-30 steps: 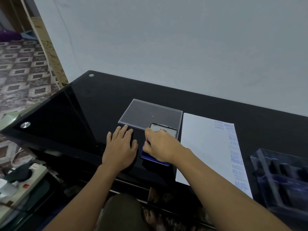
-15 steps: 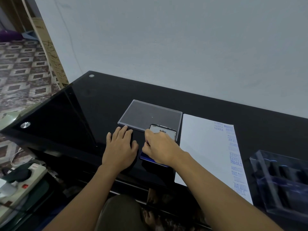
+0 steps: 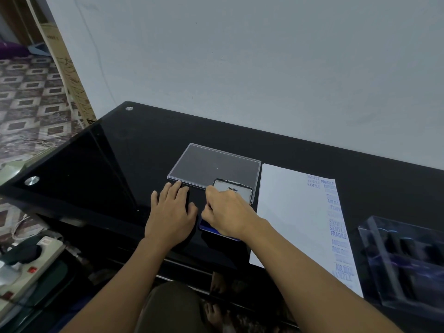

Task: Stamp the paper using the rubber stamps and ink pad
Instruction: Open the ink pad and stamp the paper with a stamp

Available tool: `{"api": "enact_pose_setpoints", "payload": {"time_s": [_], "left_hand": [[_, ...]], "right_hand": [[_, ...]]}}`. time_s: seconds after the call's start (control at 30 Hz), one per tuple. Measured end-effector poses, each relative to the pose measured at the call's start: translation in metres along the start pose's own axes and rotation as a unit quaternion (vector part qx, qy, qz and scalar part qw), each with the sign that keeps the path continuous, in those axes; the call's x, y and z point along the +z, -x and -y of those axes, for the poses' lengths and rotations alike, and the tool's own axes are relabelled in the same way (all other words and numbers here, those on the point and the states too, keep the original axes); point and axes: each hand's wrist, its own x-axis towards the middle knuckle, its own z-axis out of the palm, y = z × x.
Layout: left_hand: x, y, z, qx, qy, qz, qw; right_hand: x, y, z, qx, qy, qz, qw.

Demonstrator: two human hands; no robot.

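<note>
Glossy black table (image 3: 120, 164); left hand (image 3: 171, 216) lay flat, right hand (image 3: 228, 212) curled over the blue ink pad (image 3: 211, 229), grip unclear. Smooth white paper (image 3: 288, 207) lay at its three o'clock.

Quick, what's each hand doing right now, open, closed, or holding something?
Left hand: open, flat on the table.
Right hand: curled over the ink pad; what it holds, if anything, cannot be told.

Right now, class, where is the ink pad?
In the head view, the ink pad lies low and central, partly under the right hand, between the left hand and the white paper, with a clear tray behind it.
</note>
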Motion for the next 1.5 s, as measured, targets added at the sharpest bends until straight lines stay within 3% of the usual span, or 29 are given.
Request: {"api": "enact_pose_setpoints", "payload": {"time_s": [1.5], "left_hand": [[-0.0054, -0.0018, -0.0029, -0.017, 0.034, 0.012, 0.999]], "right_hand": [[-0.0024, 0.0002, 0.0036, 0.035, -0.014, 0.01, 0.999]]}}
